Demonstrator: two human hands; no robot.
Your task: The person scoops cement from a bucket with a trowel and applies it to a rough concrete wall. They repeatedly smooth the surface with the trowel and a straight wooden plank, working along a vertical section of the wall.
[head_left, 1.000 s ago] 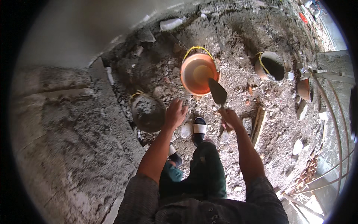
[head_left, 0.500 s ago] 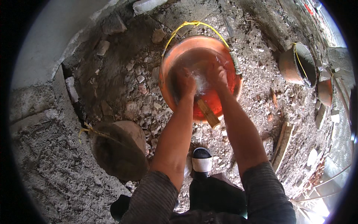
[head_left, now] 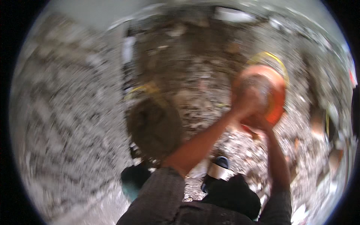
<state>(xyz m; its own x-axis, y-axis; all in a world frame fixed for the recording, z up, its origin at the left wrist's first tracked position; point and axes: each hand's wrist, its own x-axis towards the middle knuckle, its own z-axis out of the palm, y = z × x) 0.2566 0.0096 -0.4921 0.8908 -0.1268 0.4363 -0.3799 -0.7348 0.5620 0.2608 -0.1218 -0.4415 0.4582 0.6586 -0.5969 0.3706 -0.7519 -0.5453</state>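
An orange bucket [head_left: 278,99] with a yellow rope handle [head_left: 279,62] stands on the rubble, with water inside. Over its left part reaches my left hand [head_left: 247,98], fingers smeared by motion. Close beside it, at the near rim, is my right hand [head_left: 258,122], also blurred. The two hands seem to meet or overlap; whether anything is between them cannot be made out. A short brownish thing [head_left: 257,135] shows blurred below the right hand at the near rim.
A grey bucket [head_left: 153,127], dark inside and with a yellow tie [head_left: 140,89], stands to the left. Another bucket [head_left: 318,122] is at the far right. A rough concrete slab [head_left: 82,123] lies left, a pale wall [head_left: 112,11] beyond. My sandalled foot [head_left: 221,168] is near.
The view has swung left, so the orange bucket now appears further right. My hands, earlier apart in the water, have come close together near the bucket's near side.
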